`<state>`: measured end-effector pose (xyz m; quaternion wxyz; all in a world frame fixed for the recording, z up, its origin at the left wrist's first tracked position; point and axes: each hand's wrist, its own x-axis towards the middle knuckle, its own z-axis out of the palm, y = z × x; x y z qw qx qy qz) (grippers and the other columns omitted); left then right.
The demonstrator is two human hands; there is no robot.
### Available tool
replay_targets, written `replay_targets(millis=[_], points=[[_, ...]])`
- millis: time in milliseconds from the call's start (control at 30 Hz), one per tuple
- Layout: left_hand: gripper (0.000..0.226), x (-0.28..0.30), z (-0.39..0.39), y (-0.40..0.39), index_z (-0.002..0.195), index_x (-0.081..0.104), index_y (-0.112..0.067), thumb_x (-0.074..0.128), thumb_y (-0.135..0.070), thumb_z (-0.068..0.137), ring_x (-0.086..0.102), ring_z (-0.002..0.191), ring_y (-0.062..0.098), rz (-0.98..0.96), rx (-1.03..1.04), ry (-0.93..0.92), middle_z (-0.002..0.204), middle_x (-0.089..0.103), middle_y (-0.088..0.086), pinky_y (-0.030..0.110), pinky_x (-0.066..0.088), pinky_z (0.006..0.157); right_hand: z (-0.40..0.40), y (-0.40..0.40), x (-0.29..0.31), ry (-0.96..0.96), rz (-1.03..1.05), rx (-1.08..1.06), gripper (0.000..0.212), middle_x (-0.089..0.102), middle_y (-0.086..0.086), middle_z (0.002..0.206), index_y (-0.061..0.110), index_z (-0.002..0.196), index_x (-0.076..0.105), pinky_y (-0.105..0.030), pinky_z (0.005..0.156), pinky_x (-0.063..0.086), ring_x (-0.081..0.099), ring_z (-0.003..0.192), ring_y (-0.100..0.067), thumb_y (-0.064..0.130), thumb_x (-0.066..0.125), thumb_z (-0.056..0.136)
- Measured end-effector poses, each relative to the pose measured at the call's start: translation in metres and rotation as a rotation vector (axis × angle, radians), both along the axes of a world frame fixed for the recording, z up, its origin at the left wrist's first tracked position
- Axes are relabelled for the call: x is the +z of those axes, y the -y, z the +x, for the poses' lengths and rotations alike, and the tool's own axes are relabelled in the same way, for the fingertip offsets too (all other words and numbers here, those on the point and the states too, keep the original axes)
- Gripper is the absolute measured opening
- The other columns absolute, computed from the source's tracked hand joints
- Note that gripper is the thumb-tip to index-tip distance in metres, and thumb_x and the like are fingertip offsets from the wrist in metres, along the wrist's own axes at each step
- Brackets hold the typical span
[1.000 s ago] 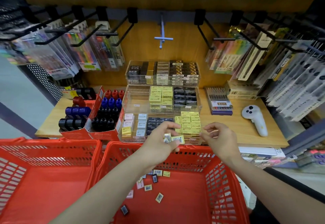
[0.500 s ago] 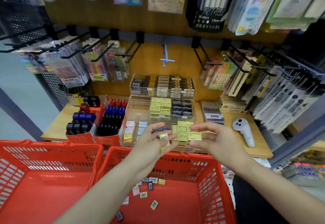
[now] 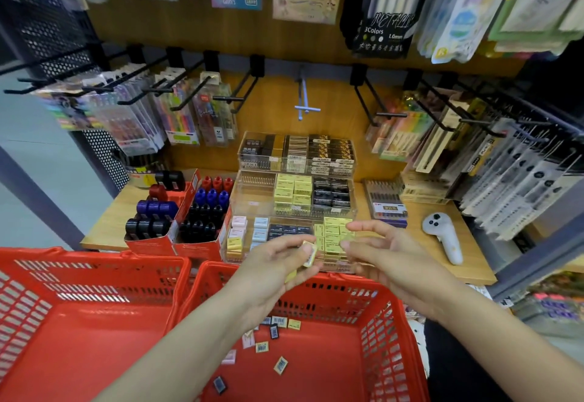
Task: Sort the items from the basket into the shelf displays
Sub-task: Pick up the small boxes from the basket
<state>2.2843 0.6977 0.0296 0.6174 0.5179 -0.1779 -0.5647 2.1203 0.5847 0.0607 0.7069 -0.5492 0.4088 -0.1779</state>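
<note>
The right red basket (image 3: 395, 322) sits in front of me with several small boxes (image 3: 280, 364) loose on its floor. Above its far rim my left hand (image 3: 275, 267) is shut on a few small yellow boxes (image 3: 309, 253). To its right, my right hand (image 3: 382, 253) pinches one small yellow box (image 3: 347, 238) between thumb and forefinger. That box is right at the yellow stacks (image 3: 331, 232) in the front tier of the clear tiered display (image 3: 252, 193). The hands are a little apart.
A second red basket (image 3: 94, 322) stands to the left. On the wooden shelf (image 3: 420, 243) are red cartons of ink bottles (image 3: 177, 221), a pen box (image 3: 387, 205) and a white controller (image 3: 444, 239). Hanging pen packs on black hooks (image 3: 474, 123) crowd both sides.
My right hand has taken one yellow box from the left hand's bunch and moved it up to the display's front tier. My view has tilted upward, showing more of the hanging packs.
</note>
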Motion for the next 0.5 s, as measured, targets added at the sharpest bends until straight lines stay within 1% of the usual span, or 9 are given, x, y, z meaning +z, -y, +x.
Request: replay_targets(millis=[33,100,133,167,233,267,367,433,500], points=[[0.020,-0.001,-0.001,0.001,0.109,0.074,-0.016,0.067,-0.011,0.092,0.075,0.089,0.021,-0.006,-0.017,0.209,0.104,0.069,0.012,0.021,0.058,0.076,-0.001,0.001,0.000,0.000,0.063,0.016,0.052,0.066,-0.006,0.091,0.014,0.114,0.066,-0.025,0.065,0.054,0.059,0.070,-0.016,0.032,0.084,0.069],[0.024,-0.001,-0.004,0.002,0.109,0.073,-0.032,0.070,-0.016,0.091,0.074,0.072,0.013,-0.031,-0.078,0.671,0.096,0.065,0.005,0.018,0.055,0.077,-0.003,0.000,-0.001,-0.075,0.064,0.060,0.060,0.058,-0.001,0.078,0.011,0.106,0.072,-0.023,0.060,0.045,0.050,0.065,-0.011,0.053,0.080,0.064],[0.028,-0.001,-0.007,0.004,0.111,0.070,-0.038,0.072,-0.019,0.090,0.072,0.066,0.011,-0.067,-0.104,0.818,0.092,0.065,-0.002,0.018,0.052,0.078,-0.003,-0.002,-0.001,-0.132,0.018,0.088,0.060,0.051,0.001,0.071,0.013,0.100,0.075,-0.022,0.057,0.041,0.045,0.061,-0.009,0.061,0.076,0.064],[0.033,-0.001,-0.010,0.005,0.114,0.066,-0.041,0.074,-0.022,0.088,0.071,0.063,0.008,-0.108,-0.126,0.902,0.088,0.065,-0.005,0.018,0.051,0.079,-0.003,-0.004,-0.002,-0.180,-0.034,0.114,0.057,0.044,0.004,0.066,0.016,0.092,0.077,-0.020,0.054,0.037,0.040,0.057,-0.008,0.067,0.073,0.065],[0.040,-0.001,-0.014,0.008,0.118,0.060,-0.041,0.076,-0.024,0.086,0.069,0.062,0.005,-0.175,-0.156,0.986,0.086,0.062,-0.006,0.020,0.050,0.077,-0.003,-0.008,-0.002,-0.226,-0.122,0.152,0.044,0.034,0.006,0.060,0.025,0.074,0.076,-0.017,0.047,0.032,0.033,0.050,-0.006,0.068,0.069,0.071],[0.041,-0.001,-0.016,0.009,0.116,0.058,-0.040,0.077,-0.024,0.084,0.068,0.065,0.004,-0.196,-0.167,1.026,0.086,0.062,-0.007,0.020,0.050,0.076,-0.003,-0.009,-0.003,-0.228,-0.162,0.156,0.040,0.033,0.006,0.059,0.026,0.070,0.074,-0.016,0.045,0.032,0.032,0.048,-0.006,0.065,0.069,0.074],[0.036,-0.001,-0.015,0.012,0.109,0.057,-0.037,0.078,-0.025,0.083,0.062,0.084,0.002,-0.245,-0.186,1.189,0.091,0.064,-0.014,0.018,0.047,0.078,-0.005,-0.009,-0.003,-0.239,-0.278,0.157,0.036,0.038,0.013,0.050,0.022,0.077,0.074,-0.015,0.047,0.036,0.035,0.045,-0.003,0.057,0.070,0.078],[0.030,-0.001,-0.014,0.013,0.108,0.061,-0.030,0.078,-0.025,0.083,0.060,0.092,-0.001,-0.266,-0.164,1.208,0.095,0.065,-0.016,0.015,0.047,0.081,-0.008,-0.008,-0.003,-0.242,-0.302,0.174,0.032,0.042,0.016,0.046,0.021,0.080,0.073,-0.015,0.048,0.037,0.034,0.045,-0.003,0.052,0.068,0.083],[0.024,-0.002,-0.014,0.014,0.104,0.065,-0.023,0.078,-0.022,0.083,0.061,0.094,0.000,-0.291,-0.139,1.204,0.093,0.066,-0.016,0.013,0.046,0.082,-0.009,-0.008,-0.003,-0.239,-0.298,0.174,0.028,0.038,0.017,0.045,0.024,0.084,0.073,-0.014,0.049,0.040,0.034,0.046,-0.004,0.051,0.066,0.085]])
